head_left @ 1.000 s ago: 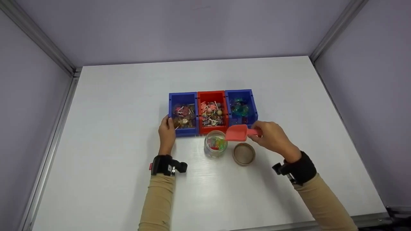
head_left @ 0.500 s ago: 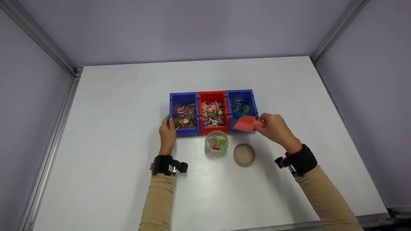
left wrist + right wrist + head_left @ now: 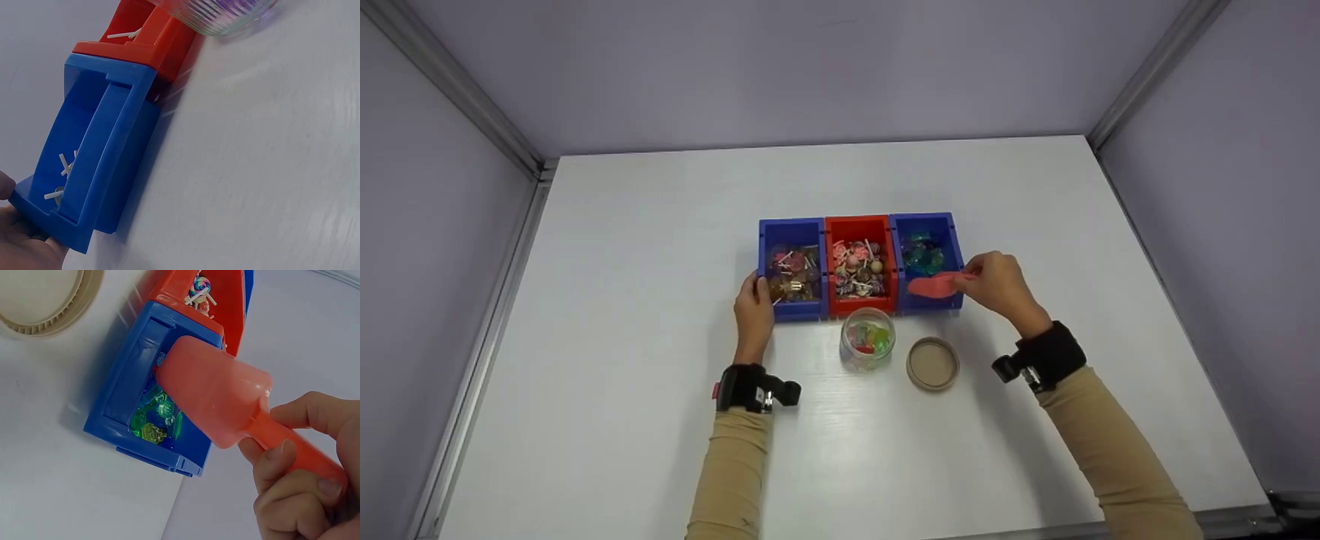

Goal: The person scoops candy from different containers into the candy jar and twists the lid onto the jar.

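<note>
My right hand [image 3: 997,281] grips the handle of a coral-red scoop [image 3: 211,385]. Its blade hangs over the right blue bin [image 3: 121,377], where translucent green, teal and yellow pieces [image 3: 163,410] lie. My left hand [image 3: 752,311] holds the outer wall of the left blue bin [image 3: 107,146], thumb at the rim and fingers below. White sticks of lollipops [image 3: 66,166] poke up inside that bin. Between the two blue bins sits a red bin [image 3: 859,225] with small lollipops and candy pieces. Just in front stands a clear jar [image 3: 868,341] with colourful translucent pieces inside.
A round tan lid [image 3: 932,364] lies on the white table [image 3: 840,450], right of the jar. Purple-grey panels [image 3: 810,67] enclose the table at the back and sides. Each wrist wears a black camera strap [image 3: 742,386].
My right hand has moved the scoop up and away from beside the jar to over the right blue bin, its blade now turned more edge-on. The left hand stays in place.
</note>
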Demonstrator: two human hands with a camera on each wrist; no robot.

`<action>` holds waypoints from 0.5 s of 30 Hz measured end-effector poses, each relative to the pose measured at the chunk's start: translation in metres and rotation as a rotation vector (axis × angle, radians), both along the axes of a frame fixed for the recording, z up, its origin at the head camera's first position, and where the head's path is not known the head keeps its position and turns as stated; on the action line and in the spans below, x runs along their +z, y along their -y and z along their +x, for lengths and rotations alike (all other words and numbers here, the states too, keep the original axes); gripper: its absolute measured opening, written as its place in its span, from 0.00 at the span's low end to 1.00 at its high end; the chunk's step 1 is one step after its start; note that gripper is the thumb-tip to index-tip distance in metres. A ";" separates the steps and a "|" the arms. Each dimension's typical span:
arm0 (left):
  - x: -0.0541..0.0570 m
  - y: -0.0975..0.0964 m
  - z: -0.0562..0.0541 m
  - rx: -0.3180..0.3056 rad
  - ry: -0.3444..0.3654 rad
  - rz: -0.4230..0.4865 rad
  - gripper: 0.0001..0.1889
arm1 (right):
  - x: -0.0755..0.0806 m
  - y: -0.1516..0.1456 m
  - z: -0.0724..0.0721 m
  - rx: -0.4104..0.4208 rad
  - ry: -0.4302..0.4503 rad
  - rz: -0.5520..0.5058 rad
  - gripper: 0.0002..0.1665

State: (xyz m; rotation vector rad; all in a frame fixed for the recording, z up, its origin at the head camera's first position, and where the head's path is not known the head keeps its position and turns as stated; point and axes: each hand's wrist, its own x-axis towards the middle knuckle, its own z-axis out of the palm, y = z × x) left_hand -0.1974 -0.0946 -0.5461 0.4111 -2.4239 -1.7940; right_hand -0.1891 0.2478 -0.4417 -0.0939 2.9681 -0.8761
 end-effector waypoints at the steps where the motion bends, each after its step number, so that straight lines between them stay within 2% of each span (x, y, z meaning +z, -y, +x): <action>1: 0.000 0.000 0.000 -0.003 0.003 0.006 0.22 | 0.000 0.001 -0.001 -0.006 0.010 0.001 0.14; 6: -0.001 -0.001 0.002 -0.008 0.008 0.029 0.22 | 0.002 0.005 -0.010 -0.041 0.086 0.013 0.17; 15: -0.001 0.000 0.000 0.001 -0.006 -0.001 0.22 | 0.011 0.013 -0.030 -0.066 0.215 0.051 0.23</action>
